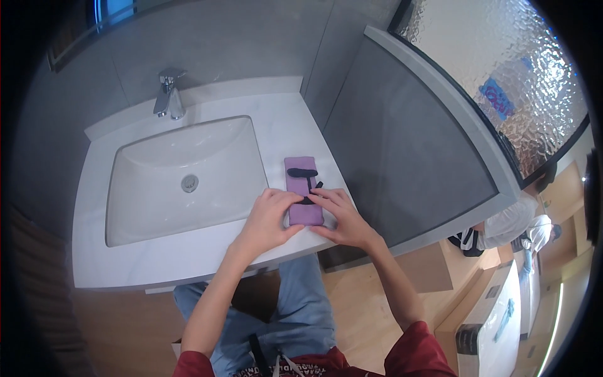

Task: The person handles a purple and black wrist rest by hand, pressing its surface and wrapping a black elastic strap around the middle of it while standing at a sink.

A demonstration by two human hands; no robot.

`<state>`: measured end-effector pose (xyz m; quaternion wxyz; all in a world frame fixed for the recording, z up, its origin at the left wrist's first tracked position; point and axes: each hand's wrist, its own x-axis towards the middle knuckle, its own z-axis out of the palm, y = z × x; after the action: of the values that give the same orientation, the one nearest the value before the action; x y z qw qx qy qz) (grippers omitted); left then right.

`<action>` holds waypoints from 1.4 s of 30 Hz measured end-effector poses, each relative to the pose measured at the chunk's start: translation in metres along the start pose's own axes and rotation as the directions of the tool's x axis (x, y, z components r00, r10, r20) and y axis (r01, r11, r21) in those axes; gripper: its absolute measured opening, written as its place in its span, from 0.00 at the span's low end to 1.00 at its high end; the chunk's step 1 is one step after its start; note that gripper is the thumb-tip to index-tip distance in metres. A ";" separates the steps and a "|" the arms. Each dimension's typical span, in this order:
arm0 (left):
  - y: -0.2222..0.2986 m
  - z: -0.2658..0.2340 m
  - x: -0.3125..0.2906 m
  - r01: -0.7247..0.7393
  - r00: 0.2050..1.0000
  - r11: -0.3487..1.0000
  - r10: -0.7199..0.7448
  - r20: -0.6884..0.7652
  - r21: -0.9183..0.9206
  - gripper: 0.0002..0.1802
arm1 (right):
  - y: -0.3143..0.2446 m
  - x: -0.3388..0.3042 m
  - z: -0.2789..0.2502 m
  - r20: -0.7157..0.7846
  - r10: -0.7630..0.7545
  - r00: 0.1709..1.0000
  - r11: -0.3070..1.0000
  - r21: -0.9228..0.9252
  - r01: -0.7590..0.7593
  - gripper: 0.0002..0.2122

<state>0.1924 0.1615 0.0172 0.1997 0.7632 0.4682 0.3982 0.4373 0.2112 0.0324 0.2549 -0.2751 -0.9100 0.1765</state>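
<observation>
A flat oblong purple bundle (304,215), which looks like folded cloth, lies on the white countertop (282,129) to the right of the sink. A black strap (302,172) crosses its far part, and a thin black cord runs from it toward a second black piece under my fingers. My left hand (270,217) holds the bundle's left side, fingertips on the black piece and thumb at the near edge. Opposite it, my right hand (342,217) grips the right side the same way. Fingertips partly hide the middle of the bundle.
A white rectangular sink (188,217) with a metal drain is set into the counter at left, a chrome faucet (168,97) behind it. A grey partition (408,138) with textured glass rises close on the right. Beyond it are other people (512,223) and a white table (499,320).
</observation>
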 end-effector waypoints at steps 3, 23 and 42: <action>-0.001 0.003 -0.003 -0.188 0.977 0.977 0.196 -0.084 0.101 0.22 | 0.004 -0.015 0.000 -0.073 -0.054 0.996 0.995 -0.091 0.047 0.25; 0.004 0.010 -0.006 -0.301 0.936 0.921 0.334 -0.106 0.246 0.10 | -0.029 -0.006 0.023 -0.262 -0.122 0.957 0.963 -0.265 0.050 0.15; 0.007 0.009 -0.010 -0.296 0.945 0.941 0.313 -0.090 0.166 0.11 | -0.028 -0.003 0.021 -0.157 -0.177 0.972 0.919 -0.379 0.106 0.10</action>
<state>0.2011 0.1502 0.0130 0.0501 0.8150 0.3838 0.4312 0.4162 0.1832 0.0269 0.2958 -0.2665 -0.9163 -0.0429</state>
